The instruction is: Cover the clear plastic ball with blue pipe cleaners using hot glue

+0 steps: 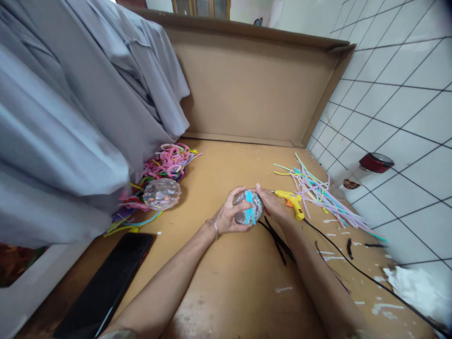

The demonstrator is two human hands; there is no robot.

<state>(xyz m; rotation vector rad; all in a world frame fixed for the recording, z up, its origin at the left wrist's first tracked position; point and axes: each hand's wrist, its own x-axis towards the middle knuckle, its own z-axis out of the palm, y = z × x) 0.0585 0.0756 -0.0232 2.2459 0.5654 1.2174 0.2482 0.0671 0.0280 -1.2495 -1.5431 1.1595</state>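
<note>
A clear ball [241, 217] with speckled bits and bright blue pipe cleaners [249, 207] wrapped around its middle sits between my hands. My left hand [228, 212] wraps it from the left, with a finger lying over the front by the blue band. At its right side is my right hand [271, 202], thumb up at the ball's upper edge and the other fingers partly hidden behind it. Just right of that hand lies a yellow glue gun [290, 200], its nozzle towards the hand. Black pipe cleaners [276, 239] lie below the ball, partly under my right forearm.
A second clear ball [162, 194] rests at left against a heap of coloured pipe cleaners [173, 160]. Pastel pipe cleaners [321, 197] and a red-lidded jar [356, 176] stand right, near the tiled wall. A black phone [109, 282], the glue gun cord [356, 270] and white tissue [416, 287] lie nearer.
</note>
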